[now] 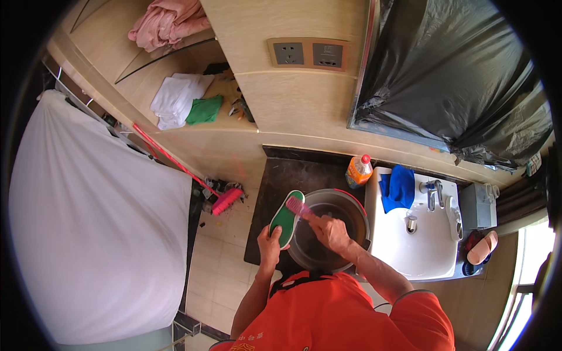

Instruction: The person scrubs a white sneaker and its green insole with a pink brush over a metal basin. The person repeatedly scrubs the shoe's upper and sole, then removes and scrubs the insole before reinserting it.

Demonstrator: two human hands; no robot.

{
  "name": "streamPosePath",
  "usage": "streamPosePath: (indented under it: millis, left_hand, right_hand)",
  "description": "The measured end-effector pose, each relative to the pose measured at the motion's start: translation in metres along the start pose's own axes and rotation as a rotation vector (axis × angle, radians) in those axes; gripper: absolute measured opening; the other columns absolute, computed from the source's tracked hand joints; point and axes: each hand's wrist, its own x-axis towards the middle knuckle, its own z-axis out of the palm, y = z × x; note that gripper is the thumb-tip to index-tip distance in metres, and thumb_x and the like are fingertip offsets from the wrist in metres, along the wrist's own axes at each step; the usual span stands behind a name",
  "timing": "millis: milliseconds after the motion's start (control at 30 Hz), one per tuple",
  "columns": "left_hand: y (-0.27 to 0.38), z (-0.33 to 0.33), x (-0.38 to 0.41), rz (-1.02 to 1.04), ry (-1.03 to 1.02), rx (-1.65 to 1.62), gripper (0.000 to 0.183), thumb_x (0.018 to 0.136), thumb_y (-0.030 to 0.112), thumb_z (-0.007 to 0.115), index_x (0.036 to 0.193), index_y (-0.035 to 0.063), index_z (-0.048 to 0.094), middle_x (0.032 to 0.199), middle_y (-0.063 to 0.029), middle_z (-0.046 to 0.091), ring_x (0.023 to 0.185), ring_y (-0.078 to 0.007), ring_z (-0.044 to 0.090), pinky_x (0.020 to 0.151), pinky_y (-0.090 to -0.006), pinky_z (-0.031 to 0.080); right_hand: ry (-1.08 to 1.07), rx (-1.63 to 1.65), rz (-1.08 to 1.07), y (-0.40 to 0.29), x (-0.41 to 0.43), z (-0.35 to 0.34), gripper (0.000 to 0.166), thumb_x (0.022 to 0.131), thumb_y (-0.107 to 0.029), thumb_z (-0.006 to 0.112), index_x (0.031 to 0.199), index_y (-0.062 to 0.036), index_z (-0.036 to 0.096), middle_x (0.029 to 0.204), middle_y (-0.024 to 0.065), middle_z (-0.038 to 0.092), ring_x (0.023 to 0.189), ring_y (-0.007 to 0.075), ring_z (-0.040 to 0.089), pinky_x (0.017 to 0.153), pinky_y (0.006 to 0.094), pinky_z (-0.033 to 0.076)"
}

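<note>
My left hand [269,245] grips one end of a shoe with a green sole [285,219], its thumb on the green face. The sole is turned up, over the left rim of a round grey bucket [358,206]. In my right hand [330,232] is the handle of a pink brush [298,206], whose head lies over the far part of the sole. The bucket stands on a dark countertop [294,173], and its inside looks brownish, partly hidden by my right hand and arm.
Behind the bucket stands an orange-labelled bottle [359,171]. At right are a white washbasin [428,245] with a blue cloth [397,188], a faucet [432,195], a white shoe [455,217] and pink slippers [482,248]. A red broom [226,202] leans at left.
</note>
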Motion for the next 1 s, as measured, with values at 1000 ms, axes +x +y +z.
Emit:
streamPosePath:
  millis: [1000]
  left_hand:
    - [0.002,0.000,0.001,-0.005,0.003,-0.009,0.022,0.103,0.024,0.071,0.107,0.0016,0.069,0.090,-0.0048,0.066,0.069,-0.0159,0.067,0.049,-0.0345,0.063]
  right_hand:
    - [0.031,0.137,0.097,0.001,0.005,0.015,0.031,0.099,-0.011,0.069,0.129,-0.0113,0.074,0.084,0.0225,0.069,0.077,0.0417,0.071,0.066,0.0486,0.054]
